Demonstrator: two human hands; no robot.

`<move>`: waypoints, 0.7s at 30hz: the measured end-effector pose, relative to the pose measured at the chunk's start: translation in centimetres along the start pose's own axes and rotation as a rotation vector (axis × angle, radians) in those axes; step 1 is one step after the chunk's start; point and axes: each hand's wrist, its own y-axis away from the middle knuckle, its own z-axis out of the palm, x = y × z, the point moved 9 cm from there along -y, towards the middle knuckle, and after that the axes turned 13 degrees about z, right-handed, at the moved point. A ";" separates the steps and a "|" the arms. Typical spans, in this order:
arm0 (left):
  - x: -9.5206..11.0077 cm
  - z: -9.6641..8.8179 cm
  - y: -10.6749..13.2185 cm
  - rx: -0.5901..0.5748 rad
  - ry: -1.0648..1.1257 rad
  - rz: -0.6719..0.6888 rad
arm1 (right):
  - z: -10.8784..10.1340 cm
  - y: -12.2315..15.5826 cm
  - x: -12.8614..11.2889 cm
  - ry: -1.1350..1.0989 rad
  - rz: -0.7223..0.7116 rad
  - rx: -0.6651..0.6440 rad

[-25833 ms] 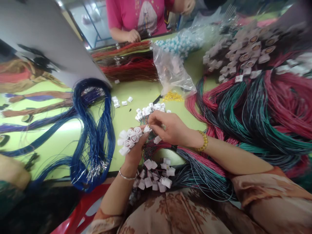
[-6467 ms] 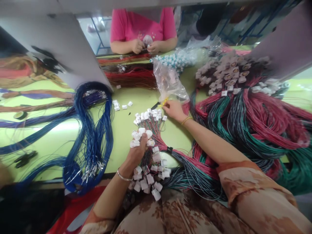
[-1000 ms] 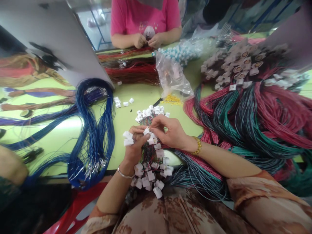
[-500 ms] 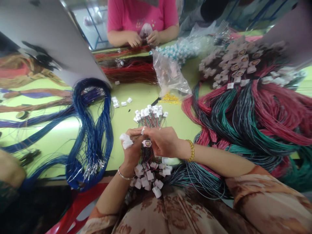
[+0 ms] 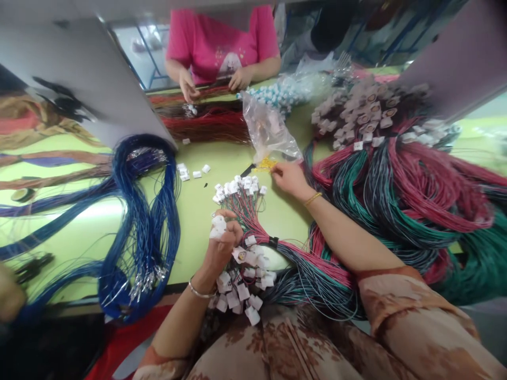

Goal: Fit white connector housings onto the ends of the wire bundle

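Observation:
My left hand (image 5: 226, 240) is closed, its fingers curled, with white plastic connectors (image 5: 218, 227) at the fingers. Just beyond it fans out a bundle of thin red, green and black wires (image 5: 253, 219) tipped with white connectors (image 5: 240, 186). More white connectors (image 5: 242, 290) on wires hang below this hand, close to my body. My right hand (image 5: 292, 180) reaches forward, thumb and fingers together at a small pile of yellow pieces (image 5: 264, 164). Whether a piece is between its fingertips is too small to tell.
A clear plastic bag (image 5: 269, 126) lies behind the yellow pieces. Looped blue wires (image 5: 146, 211) are at left; pink, green and black wire coils (image 5: 396, 195) fill the right. Loose white connectors (image 5: 197, 174) lie mid-table. Opposite, a person in a pink shirt (image 5: 222, 47) handles wires.
My right hand has left my left hand and moved forward to the yellow pieces. My left hand stays near the bundle. The co-worker's hands have moved apart.

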 end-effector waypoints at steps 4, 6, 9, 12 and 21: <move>-0.4 0.7 0.4 -0.019 -0.010 -0.089 | 1.1 -0.5 0.8 0.018 -0.012 0.010; -0.3 0.4 0.3 0.023 -0.038 -0.082 | 1.3 -0.4 0.7 0.030 -0.026 0.014; 0.0 -0.6 0.0 0.116 -0.074 -0.044 | 1.0 -0.3 0.7 -0.013 -0.032 0.035; -0.1 -0.7 -0.2 0.109 -0.043 -0.027 | 0.4 -0.2 0.5 -0.243 -0.011 0.023; 0.3 -0.7 -0.2 0.059 -0.080 -0.015 | 0.3 6.9 -8.1 -0.951 -0.082 -0.585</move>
